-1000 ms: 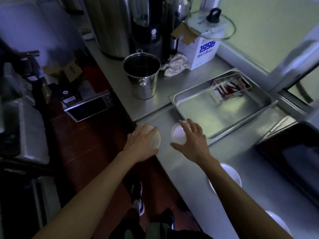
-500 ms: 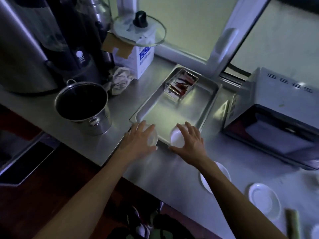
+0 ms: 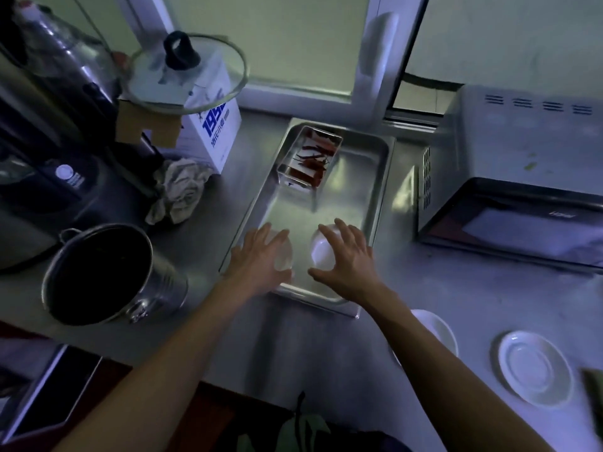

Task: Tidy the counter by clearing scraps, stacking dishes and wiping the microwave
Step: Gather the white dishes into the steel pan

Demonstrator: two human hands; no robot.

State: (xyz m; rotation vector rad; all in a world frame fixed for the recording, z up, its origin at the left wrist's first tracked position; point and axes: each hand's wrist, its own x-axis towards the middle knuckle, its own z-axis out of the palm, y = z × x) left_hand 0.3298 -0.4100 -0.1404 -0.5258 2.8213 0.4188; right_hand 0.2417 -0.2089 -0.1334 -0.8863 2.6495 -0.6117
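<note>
Bowls (image 3: pixel 321 254) gripped by both hands sit inside steel tray (image 3: pixel 378 177).

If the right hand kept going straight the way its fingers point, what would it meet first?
Probably the small container of red chillies further up the metal tray; the right hand, gripping a white bowl, points roughly there. Depth unclear.

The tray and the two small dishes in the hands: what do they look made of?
Tray: apparently stainless steel, brushed, with soft reflections and rolled rims. Dish under the right hand: glossy white, likely ceramic or melamine. Dish under the left hand: pale and blurred; material unclear.
</note>
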